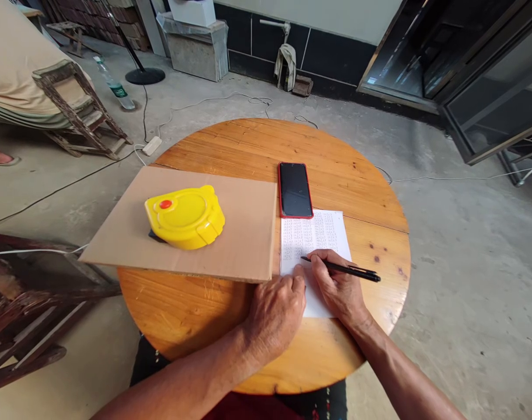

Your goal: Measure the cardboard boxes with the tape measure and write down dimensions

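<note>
My right hand grips a black pen, its tip on a white sheet of paper. Rows of small handwritten or printed characters fill the sheet's upper part. At the paper's left edge rests my left hand, fingers curled under and closed; whatever is beneath them is hidden. A phone in a red case lies face up, overlapping the paper's top edge. To the left, a yellow plastic case with a red button, shaped like a tape measure, sits on a flat cardboard piece.
Everything lies on a round wooden table. The cardboard overhangs its left edge. A wooden chair stands close at left, with a small wooden step stool, a plastic bottle and a power strip beyond. Cables cross the floor.
</note>
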`<action>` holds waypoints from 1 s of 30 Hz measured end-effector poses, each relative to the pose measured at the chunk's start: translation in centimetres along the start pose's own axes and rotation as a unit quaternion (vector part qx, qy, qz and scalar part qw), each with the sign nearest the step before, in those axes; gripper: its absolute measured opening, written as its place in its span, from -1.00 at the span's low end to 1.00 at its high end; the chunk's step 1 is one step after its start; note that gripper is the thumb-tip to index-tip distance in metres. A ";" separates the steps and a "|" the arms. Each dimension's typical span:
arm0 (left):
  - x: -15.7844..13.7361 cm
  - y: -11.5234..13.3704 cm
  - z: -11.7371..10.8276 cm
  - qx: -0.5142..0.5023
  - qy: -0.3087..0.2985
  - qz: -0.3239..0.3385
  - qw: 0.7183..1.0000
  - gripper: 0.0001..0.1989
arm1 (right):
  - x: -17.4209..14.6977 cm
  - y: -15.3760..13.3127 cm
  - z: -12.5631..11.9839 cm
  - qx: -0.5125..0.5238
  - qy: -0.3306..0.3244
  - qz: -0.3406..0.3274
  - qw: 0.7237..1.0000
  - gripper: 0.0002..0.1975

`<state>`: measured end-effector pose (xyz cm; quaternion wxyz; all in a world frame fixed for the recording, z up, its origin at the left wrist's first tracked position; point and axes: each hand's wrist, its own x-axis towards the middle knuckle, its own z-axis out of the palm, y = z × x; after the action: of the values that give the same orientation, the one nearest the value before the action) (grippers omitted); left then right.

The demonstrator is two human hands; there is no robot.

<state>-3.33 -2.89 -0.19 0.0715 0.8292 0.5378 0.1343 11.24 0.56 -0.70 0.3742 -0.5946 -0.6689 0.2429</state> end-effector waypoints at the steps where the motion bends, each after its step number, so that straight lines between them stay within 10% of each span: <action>1: 0.0 0.0 0.0 0.000 0.000 0.000 1.000 -0.80 | 0.0 0.0 0.0 -0.001 -0.002 -0.002 1.000 -0.80; 30: -0.2 -0.2 0.3 0.016 0.001 0.008 1.000 -0.66 | -0.1 0.4 0.1 0.096 0.016 0.072 0.993 -0.81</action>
<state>-3.45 -3.00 -0.59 0.0565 0.8347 0.5330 0.1265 11.41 0.52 -1.07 0.4219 -0.6064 -0.5917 0.3228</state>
